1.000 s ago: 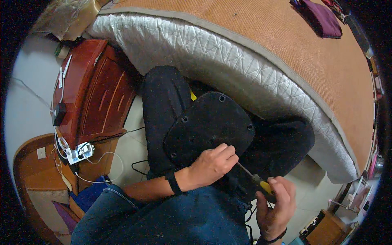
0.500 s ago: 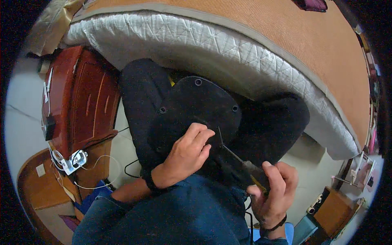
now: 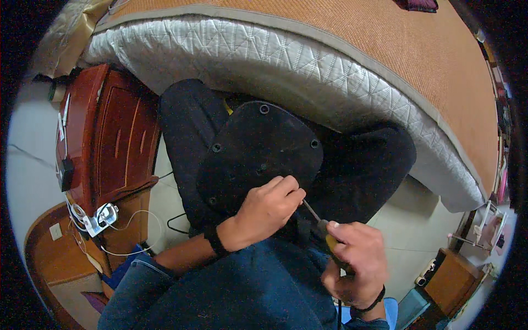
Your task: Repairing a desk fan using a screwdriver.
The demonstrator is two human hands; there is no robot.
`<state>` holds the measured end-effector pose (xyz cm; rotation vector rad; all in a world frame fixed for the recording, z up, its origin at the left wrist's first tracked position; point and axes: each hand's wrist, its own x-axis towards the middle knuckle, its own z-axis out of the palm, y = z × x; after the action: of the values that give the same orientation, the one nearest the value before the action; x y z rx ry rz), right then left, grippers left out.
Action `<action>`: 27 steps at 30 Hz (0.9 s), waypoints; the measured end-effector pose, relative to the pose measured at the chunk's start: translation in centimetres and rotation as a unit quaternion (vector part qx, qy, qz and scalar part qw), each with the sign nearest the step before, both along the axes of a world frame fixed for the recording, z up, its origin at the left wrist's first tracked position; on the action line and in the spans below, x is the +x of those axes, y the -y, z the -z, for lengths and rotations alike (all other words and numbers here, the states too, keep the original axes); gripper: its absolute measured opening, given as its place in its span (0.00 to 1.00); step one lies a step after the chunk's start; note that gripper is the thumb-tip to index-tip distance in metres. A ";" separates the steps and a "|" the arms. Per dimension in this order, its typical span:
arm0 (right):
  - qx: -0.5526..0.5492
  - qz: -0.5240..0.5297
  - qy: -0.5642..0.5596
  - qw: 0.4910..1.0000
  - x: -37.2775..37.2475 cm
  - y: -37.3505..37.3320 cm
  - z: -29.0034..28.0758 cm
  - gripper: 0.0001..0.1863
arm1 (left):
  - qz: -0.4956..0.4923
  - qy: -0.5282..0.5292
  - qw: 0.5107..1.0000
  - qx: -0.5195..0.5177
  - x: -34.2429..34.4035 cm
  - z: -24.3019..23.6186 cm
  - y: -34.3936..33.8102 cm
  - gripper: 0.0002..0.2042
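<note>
A rounded black panel [image 3: 261,137], dotted with several ringed holes, lies across my crossed legs in dark trousers [image 3: 374,154]. My left hand [image 3: 264,212] is closed at the panel's lower right edge, fingertips curled at the end of a screwdriver's metal shaft [image 3: 311,210]; what they pinch, and the screwdriver's tip, are hidden. My right hand [image 3: 355,258] is closed round the screwdriver's yellow and dark handle [image 3: 331,242], slightly blurred.
A bed with a woven mat [image 3: 385,60] and white quilted side [image 3: 275,55] spans the top. A dark red nightstand [image 3: 115,137] stands left, near a white power strip with cables [image 3: 102,217]. Pale floor tiles [image 3: 412,225] and a wooden box [image 3: 448,278] are at right.
My right hand has moved up and left with the screwdriver, its grip now higher. My left hand has shifted slightly right over the last half second. The whole view moved since one second ago.
</note>
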<state>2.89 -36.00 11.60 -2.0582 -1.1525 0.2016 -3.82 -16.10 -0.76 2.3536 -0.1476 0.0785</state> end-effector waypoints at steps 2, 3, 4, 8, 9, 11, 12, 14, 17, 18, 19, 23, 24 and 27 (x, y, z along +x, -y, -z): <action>-0.012 0.007 0.018 1.000 -0.2 -0.2 -0.1 0.25 | -0.001 0.017 1.000 0.012 0.0 0.7 0.2 0.08; -0.021 0.037 0.030 0.999 -0.5 0.0 -0.1 0.26 | 0.000 0.026 1.000 0.017 0.0 0.9 0.2 0.07; -0.030 0.065 0.041 0.997 -0.9 0.3 -0.2 0.29 | 0.002 0.028 0.999 0.018 0.1 0.9 0.2 0.07; -0.042 0.149 0.060 0.986 -1.6 1.0 0.0 0.31 | 0.002 0.032 0.999 0.025 0.2 0.7 0.2 0.06; -0.044 0.166 0.062 0.983 -1.5 1.1 0.1 0.30 | 0.000 0.031 0.999 0.028 0.2 0.8 0.2 0.06; -0.019 0.111 0.049 0.992 -0.8 1.0 -0.1 0.29 | -0.003 0.025 1.000 0.015 0.2 0.7 0.1 0.08; -0.007 0.091 0.056 0.994 -0.6 0.8 0.0 0.29 | -0.005 0.021 1.000 0.010 0.1 0.8 0.0 0.09; 0.011 0.063 0.057 0.996 -0.1 0.7 0.2 0.30 | -0.022 0.013 1.000 -0.019 0.0 0.5 -0.2 0.12; 0.020 0.060 0.040 0.997 0.0 0.8 0.5 0.31 | -0.052 -0.006 0.997 -0.061 0.0 -0.1 -0.7 0.16; 0.021 0.070 0.030 0.997 -0.1 0.9 0.6 0.31 | -0.065 -0.014 0.995 -0.074 -0.1 -0.4 -1.0 0.17; 0.022 0.078 0.021 0.996 -0.2 0.9 0.7 0.31 | -0.080 -0.015 0.993 -0.083 -0.3 -0.7 -1.5 0.17; 0.003 0.116 -0.037 0.993 -0.6 0.7 1.0 0.32 | -0.133 0.042 0.987 -0.083 -0.5 -0.7 -3.9 0.20; 0.000 0.115 -0.039 0.993 -0.8 1.0 1.4 0.32 | -0.155 0.039 0.984 -0.081 -0.4 -1.3 -4.3 0.19; 0.019 0.101 -0.036 0.994 -1.0 1.5 1.7 0.32 | -0.200 0.063 0.976 -0.059 -0.1 -1.8 -5.6 0.18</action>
<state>1.90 -37.53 9.85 -2.0991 -0.8916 0.1519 -3.90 -10.54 1.02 2.2272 0.2667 0.4203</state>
